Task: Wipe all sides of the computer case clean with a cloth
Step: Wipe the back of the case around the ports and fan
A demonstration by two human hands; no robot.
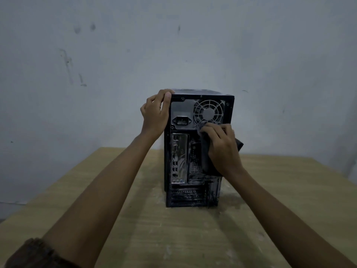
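A black computer case (pixel 181 149) stands upright on the wooden table, its dusty rear panel facing me with the fan grille, power socket and ports in view. My left hand (pixel 154 113) grips the case's top left corner, thumb on the rear edge. My right hand (pixel 220 146) holds a dark grey cloth (pixel 205 161) and presses it against the rear panel just below the fan grille. Part of the cloth hangs down under that hand and a corner sticks out to the right.
The light wooden table (pixel 280 190) shows dust smears around the case. A stained grey wall (pixel 173 45) rises right behind the table's far edge. The table's left edge runs diagonally at the lower left.
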